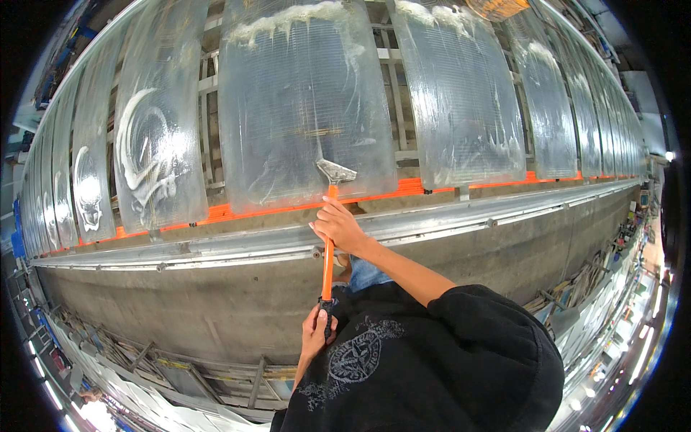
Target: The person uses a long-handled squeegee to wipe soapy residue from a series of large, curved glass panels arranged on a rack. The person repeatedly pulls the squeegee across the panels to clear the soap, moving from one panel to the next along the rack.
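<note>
My right hand [337, 227] is closed around the orange shaft of a long-handled scraper [328, 268], below its head. Lower down, close to my body, my left hand [315, 333] grips the black handle end. The wide metal scraper head [336, 171] rests against the near part of a large translucent, ribbed panel [302, 101]. White, foamy residue lies along that panel's far edge, and thin streaks run over its surface. Whether the blade presses on the panel or hovers just above cannot be told.
Similar wet panels, such as one on the left [162, 129] and one on the right [461, 101], stand in a long row on a metal frame. An orange strip [252, 210] and a metal rail [216, 241] run along their near edge. An amber object [498, 7] sits at the far edge.
</note>
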Demonstrator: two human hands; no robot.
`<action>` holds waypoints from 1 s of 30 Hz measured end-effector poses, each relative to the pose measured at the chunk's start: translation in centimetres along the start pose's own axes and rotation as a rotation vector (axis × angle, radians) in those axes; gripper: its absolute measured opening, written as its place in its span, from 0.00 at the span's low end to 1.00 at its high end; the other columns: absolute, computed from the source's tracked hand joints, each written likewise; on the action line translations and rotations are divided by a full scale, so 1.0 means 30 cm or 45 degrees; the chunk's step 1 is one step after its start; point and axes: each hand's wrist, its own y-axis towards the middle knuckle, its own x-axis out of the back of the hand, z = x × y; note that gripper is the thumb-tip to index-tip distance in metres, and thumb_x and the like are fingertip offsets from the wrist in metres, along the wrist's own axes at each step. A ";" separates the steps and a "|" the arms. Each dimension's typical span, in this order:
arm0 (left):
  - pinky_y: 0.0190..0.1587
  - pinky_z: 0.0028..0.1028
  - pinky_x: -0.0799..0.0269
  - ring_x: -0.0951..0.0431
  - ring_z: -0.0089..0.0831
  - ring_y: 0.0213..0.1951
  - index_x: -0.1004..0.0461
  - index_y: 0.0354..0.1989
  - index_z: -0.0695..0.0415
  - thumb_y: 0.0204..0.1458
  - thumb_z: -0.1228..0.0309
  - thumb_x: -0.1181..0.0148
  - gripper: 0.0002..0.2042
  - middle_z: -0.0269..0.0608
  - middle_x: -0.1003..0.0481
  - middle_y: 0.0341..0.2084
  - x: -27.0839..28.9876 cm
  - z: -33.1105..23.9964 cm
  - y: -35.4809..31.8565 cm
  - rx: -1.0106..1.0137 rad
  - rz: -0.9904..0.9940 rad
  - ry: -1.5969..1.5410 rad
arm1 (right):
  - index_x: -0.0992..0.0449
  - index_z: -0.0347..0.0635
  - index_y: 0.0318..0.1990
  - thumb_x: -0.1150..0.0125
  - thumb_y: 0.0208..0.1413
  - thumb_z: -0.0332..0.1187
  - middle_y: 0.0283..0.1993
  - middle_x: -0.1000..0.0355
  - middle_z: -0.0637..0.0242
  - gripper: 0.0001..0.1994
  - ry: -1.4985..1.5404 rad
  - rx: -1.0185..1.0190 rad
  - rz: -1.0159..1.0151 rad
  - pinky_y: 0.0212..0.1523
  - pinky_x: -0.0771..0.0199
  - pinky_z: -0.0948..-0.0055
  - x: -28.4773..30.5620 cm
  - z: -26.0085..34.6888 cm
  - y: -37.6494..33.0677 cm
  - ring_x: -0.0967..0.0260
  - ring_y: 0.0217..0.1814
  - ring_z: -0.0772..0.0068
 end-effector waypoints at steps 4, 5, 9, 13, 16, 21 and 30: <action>0.14 0.20 0.42 0.37 0.17 0.14 0.35 0.65 0.59 0.72 0.58 0.55 0.21 0.35 0.31 0.25 -0.112 -0.211 0.169 0.075 -0.047 -0.224 | 0.29 0.43 0.23 0.35 0.55 0.27 0.26 0.39 0.67 0.11 -0.091 0.057 -0.029 0.71 0.37 0.52 0.018 -0.207 0.178 0.33 0.37 0.62; 0.13 0.20 0.42 0.38 0.16 0.14 0.35 0.65 0.58 0.72 0.57 0.54 0.21 0.34 0.32 0.25 -0.125 -0.281 0.250 0.051 -0.046 -0.211 | 0.29 0.43 0.23 0.35 0.54 0.27 0.26 0.39 0.66 0.11 -0.081 0.076 -0.081 0.70 0.36 0.52 0.039 -0.273 0.266 0.34 0.37 0.62; 0.12 0.20 0.42 0.39 0.15 0.13 0.33 0.64 0.55 0.71 0.53 0.53 0.22 0.32 0.31 0.26 -0.224 -0.615 0.564 -0.009 -0.080 -0.268 | 0.28 0.44 0.24 0.35 0.52 0.28 0.26 0.37 0.65 0.08 0.015 0.240 -0.204 0.68 0.35 0.50 0.084 -0.589 0.661 0.34 0.38 0.57; 0.13 0.20 0.45 0.38 0.15 0.15 0.31 0.61 0.53 0.69 0.51 0.50 0.22 0.31 0.30 0.27 -0.281 -1.013 0.905 -0.056 0.012 -0.226 | 0.28 0.45 0.25 0.36 0.53 0.32 0.28 0.34 0.65 0.08 -0.127 0.383 -0.316 0.57 0.33 0.51 0.195 -0.940 1.020 0.34 0.39 0.55; 0.14 0.20 0.46 0.37 0.15 0.17 0.30 0.61 0.52 0.69 0.51 0.49 0.21 0.30 0.29 0.28 -0.314 -1.074 1.002 -0.098 0.039 -0.327 | 0.31 0.45 0.24 0.36 0.56 0.33 0.28 0.34 0.65 0.12 -0.220 0.360 -0.151 0.56 0.33 0.52 0.260 -1.042 1.124 0.34 0.39 0.54; 0.15 0.20 0.44 0.37 0.15 0.17 0.30 0.60 0.53 0.69 0.51 0.50 0.21 0.31 0.30 0.27 -0.336 -0.825 0.767 -0.062 -0.008 -0.333 | 0.37 0.44 0.21 0.34 0.57 0.31 0.28 0.38 0.63 0.18 -0.067 0.291 -0.318 0.54 0.34 0.53 0.197 -0.825 0.838 0.37 0.36 0.54; 0.14 0.20 0.44 0.38 0.16 0.13 0.32 0.59 0.57 0.71 0.58 0.53 0.17 0.33 0.30 0.24 -0.112 -0.047 -0.010 0.077 -0.021 -0.015 | 0.37 0.43 0.20 0.32 0.55 0.28 0.27 0.42 0.63 0.18 -0.011 -0.071 -0.164 0.64 0.36 0.49 0.099 -0.033 -0.056 0.37 0.36 0.58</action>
